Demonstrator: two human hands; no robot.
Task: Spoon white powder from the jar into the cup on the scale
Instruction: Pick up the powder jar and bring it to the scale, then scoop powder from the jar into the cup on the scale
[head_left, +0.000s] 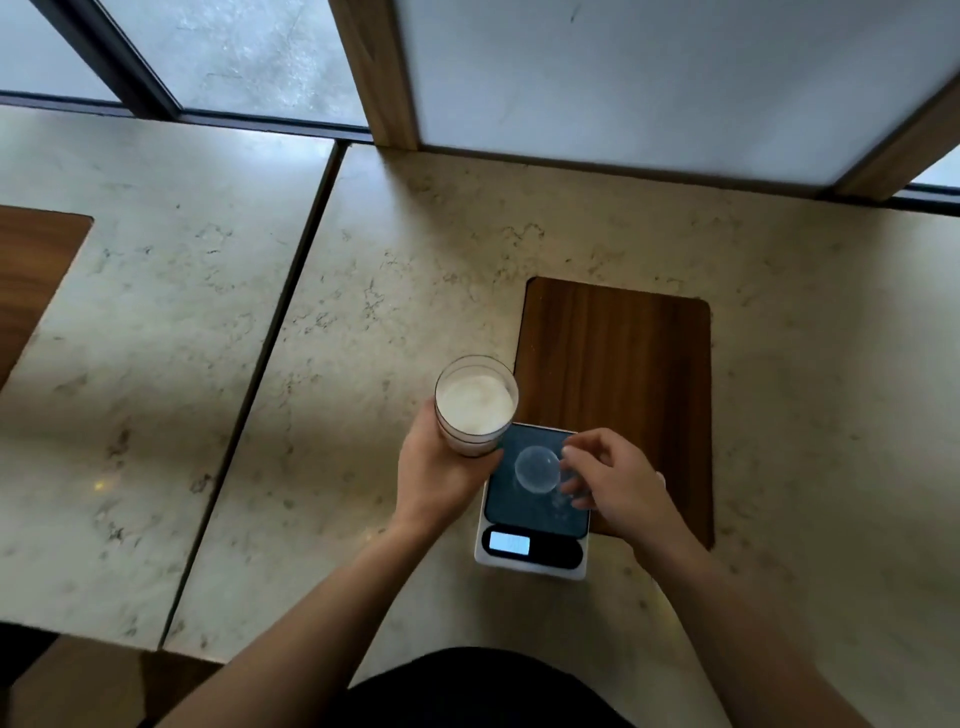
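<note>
In the middle of the frame, our left hand (441, 470) wraps around the open jar (475, 408) of white powder (474, 404). Just to its right, our right hand (615, 480) pinches the small clear cup (537, 468) on the scale (535, 506), low and centre

2 bare forearms (332, 587), no sleeves, dark garment (478, 691)

Clear glass or plastic was seen in the jar (476, 410) gripped by the left hand (441, 470), matt dark wood in the board (618, 374) beyond the right hand (618, 480), and smooth veined stone in the countertop (363, 322).
</note>
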